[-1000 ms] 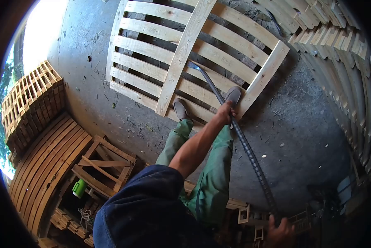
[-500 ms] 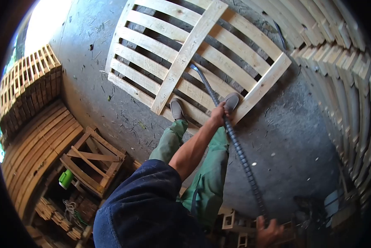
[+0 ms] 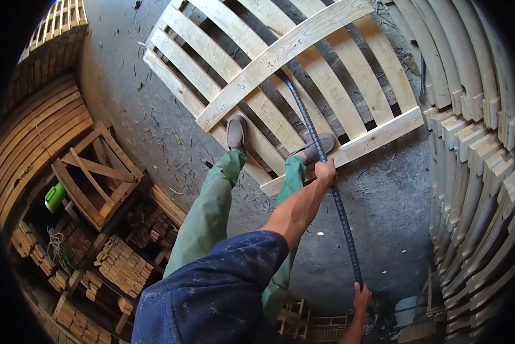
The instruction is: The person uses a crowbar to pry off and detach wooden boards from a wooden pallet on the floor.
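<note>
A long dark ribbed bar (image 3: 345,221) slants from a slatted wooden pallet down to the lower right. My left hand (image 3: 325,171) is wrapped round its middle, just below the right shoe. At the bar's lower end is my right hand (image 3: 361,296), its fingers closed on it. The bar's upper tip lies among the slats of the pallet (image 3: 326,86), beside the long central board (image 3: 280,54). Both shoes stand on the pallet's near side, the left shoe (image 3: 236,133) next to the central board, the right shoe (image 3: 319,147) near the end board.
Stacked pallets or slatted frames (image 3: 469,149) rise along the right side. On the left are curved-looking stacked boards (image 3: 39,129), a wooden frame (image 3: 100,172), a green container (image 3: 55,197) and bundles of small wood pieces (image 3: 122,264). Wood debris lies on the concrete floor (image 3: 378,218).
The view has turned, and the pallet appears rotated. The bar's lower end and my right hand have swung leftward relative to the legs. Both hands stay on the bar.
</note>
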{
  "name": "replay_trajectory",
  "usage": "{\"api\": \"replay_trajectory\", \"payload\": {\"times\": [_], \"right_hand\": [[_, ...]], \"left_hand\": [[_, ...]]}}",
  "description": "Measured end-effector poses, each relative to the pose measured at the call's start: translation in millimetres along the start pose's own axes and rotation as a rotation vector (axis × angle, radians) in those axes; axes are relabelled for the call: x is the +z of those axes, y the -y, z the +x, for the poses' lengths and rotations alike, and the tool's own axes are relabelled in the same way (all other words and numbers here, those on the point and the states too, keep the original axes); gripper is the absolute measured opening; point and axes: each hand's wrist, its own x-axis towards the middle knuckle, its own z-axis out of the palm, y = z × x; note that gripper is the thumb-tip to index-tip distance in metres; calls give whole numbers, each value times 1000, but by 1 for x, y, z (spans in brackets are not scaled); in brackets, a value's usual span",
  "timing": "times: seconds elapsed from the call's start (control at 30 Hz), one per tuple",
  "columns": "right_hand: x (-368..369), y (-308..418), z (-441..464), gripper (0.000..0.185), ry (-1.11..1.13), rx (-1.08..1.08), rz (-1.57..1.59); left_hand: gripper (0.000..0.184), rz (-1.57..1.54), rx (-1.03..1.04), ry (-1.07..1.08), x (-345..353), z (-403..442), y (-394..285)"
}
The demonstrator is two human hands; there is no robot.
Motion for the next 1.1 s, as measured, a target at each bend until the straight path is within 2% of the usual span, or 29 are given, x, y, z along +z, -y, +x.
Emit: {"api": "replay_trajectory", "payload": {"times": [0.03, 0.1, 0.17, 0.23, 0.3, 0.33, 0.37, 0.43, 0.47, 0.53, 0.7, 0.83, 0.87, 0.93, 1.0, 1.03, 1.1], "right_hand": [[2, -7, 16, 47, 130, 66, 125], [12, -23, 30, 47, 151, 67, 82], [15, -11, 29, 46, 189, 63, 71], [-12, 13, 0, 49, 198, 52, 105], [-22, 21, -43, 53, 195, 56, -55], [-28, 24, -73, 51, 124, 28, -47], [-32, 36, -100, 49, 46, 0, -34], [-74, 98, -151, 53, 10, 101, 13], [-83, 110, -187, 55, -48, 83, -15], [-98, 121, -220, 57, -114, 61, -46], [-137, 159, -261, 58, -2, 206, -178], [-153, 201, -274, 60, 75, 324, -299], [-155, 211, -274, 61, 97, 354, -332], [-156, 238, -278, 61, 140, 396, -385], [-149, 279, -272, 59, 128, 319, -265], [-143, 289, -279, 59, 124, 325, -265], [-137, 303, -293, 59, 145, 397, -399]], "left_hand": [[33, -52, -19, 59, 5, 5, 8], [32, -76, -68, 88, 16, 21, 16], [29, -100, -1, 114, 9, 20, 19], [27, -93, -18, 135, -7, 11, 17], [26, -276, 54, 251, -29, -10, 8], [26, -281, 68, 180, -37, -25, -1], [26, -148, 116, 141, -46, -29, -3], [27, -248, 90, 217, -69, -46, -8], [27, -256, 98, 218, -79, -55, -5], [27, -221, 14, 245, -97, -69, 1], [26, -235, -124, 263, -128, -111, 39], [31, -203, -281, 167, -148, -92, 50], [32, -176, -218, 227, -157, -85, 53], [31, -234, -191, 193, -172, -62, 45], [28, -213, -181, 334, -206, -42, 6], [27, -301, -295, 370, -212, -34, -5], [25, -328, -253, 407, -226, -40, -8]]}}
